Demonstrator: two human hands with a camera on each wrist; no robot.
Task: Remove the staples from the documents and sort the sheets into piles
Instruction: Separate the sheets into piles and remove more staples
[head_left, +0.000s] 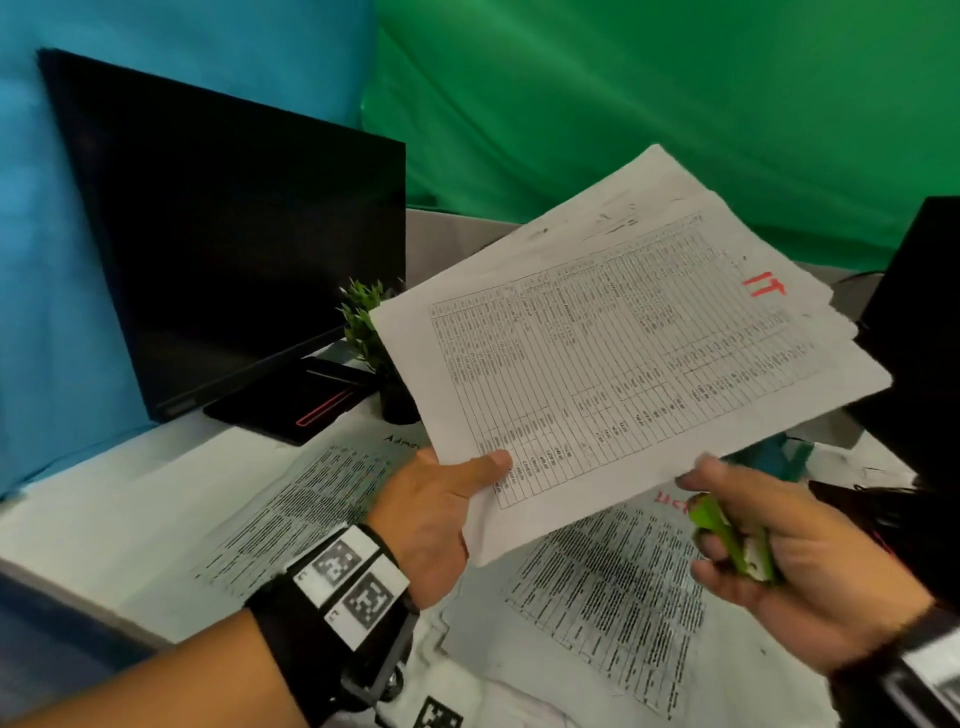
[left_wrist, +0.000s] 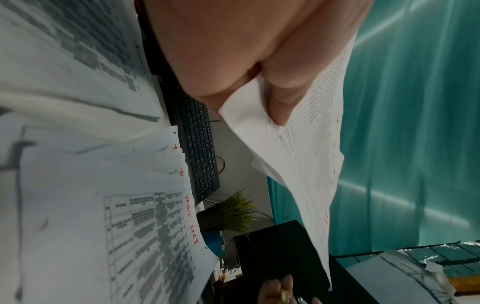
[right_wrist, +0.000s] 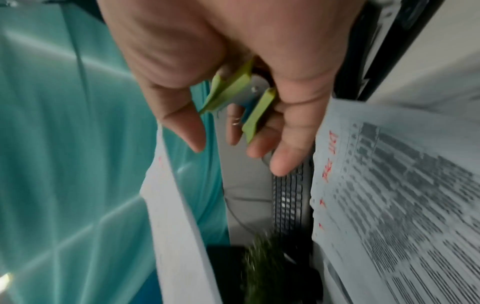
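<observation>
Two hands share the work, and your next move turns on where the stapled corner lies from the tool. At the far left stands a dark monitor (head_left: 234, 234), with a small potted plant (head_left: 371, 332) just right of it, both beyond the sheets on the desk (head_left: 78, 499). Your left hand (head_left: 436, 519) pinches the near left corner of the held stack of papers (head_left: 639, 353), thumb on top and fingers underneath, and keeps it raised above the desk. The stack's long axis runs from that corner up and away to the far right, where the red "IT" mark (head_left: 763, 285) sits and the sheet corners fan apart. Whether a staple is in that far corner you cannot tell from these views.

Under the stack lie two spreads of printed pages: one pile (head_left: 311, 499) near left, another pile (head_left: 613, 587) near right with red lettering at its top.

Your right hand (head_left: 810, 561) is curled round the green staple remover (head_left: 727, 540), forefinger reaching toward the stack's near edge, close to it or just touching. That hand is nearer the fanned corner. You would likely need to turn the stack or reach up along its right edge. A black box (head_left: 919, 332) crowds the far right, so room there is tight; the space above the near piles is freer.
</observation>
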